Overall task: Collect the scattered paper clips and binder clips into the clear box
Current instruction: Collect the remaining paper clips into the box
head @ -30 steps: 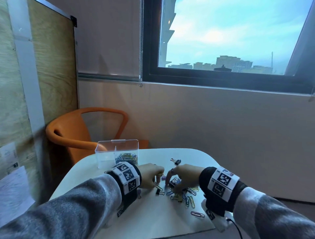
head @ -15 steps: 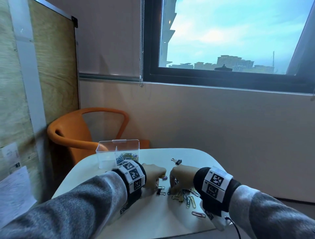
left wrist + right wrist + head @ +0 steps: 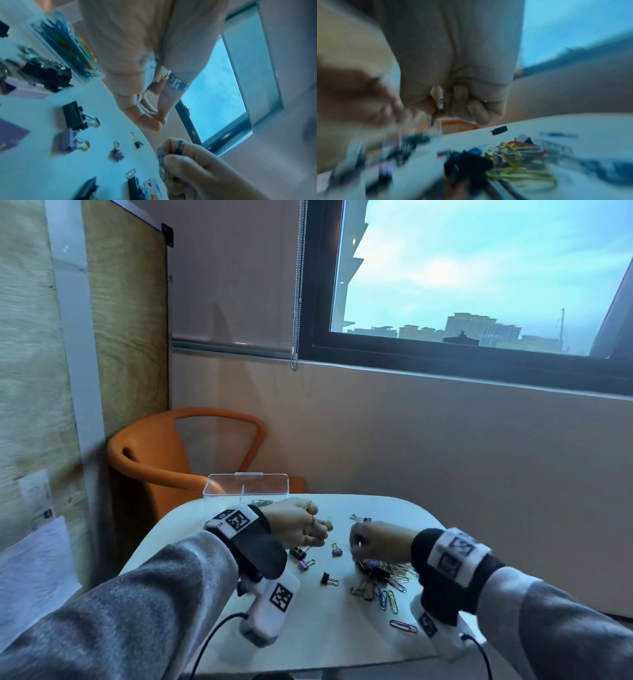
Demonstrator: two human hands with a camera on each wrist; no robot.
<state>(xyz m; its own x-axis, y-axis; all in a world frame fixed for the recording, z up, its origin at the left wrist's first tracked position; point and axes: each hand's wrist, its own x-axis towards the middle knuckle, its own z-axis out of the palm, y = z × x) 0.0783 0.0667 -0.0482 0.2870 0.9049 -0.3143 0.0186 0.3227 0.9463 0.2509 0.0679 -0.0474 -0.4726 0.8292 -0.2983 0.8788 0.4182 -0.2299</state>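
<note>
The clear box [image 3: 246, 491] stands at the table's far left with coloured paper clips inside [image 3: 68, 47]. My left hand [image 3: 318, 529] hovers just in front of it, fingertips pinched together with a small yellow clip [image 3: 329, 522] showing at them. My right hand [image 3: 359, 539] is curled in a fist above the clip pile [image 3: 383, 580] and grips blue and yellow paper clips [image 3: 162, 162]. Loose binder clips lie between the hands: a purple one [image 3: 337, 550], a black one [image 3: 329, 578] and another purple one [image 3: 306, 564]. The right wrist view is blurred.
The white table [image 3: 325, 638] has a rounded far edge. A pink paper clip [image 3: 404, 626] lies near the right wrist and a binder clip [image 3: 358, 518] near the far edge. An orange chair [image 3: 164, 460] stands behind the box. A wood panel lines the left.
My left hand has lifted off the table and moved up and left toward the box. My right hand has risen from the pile with clips in it.
</note>
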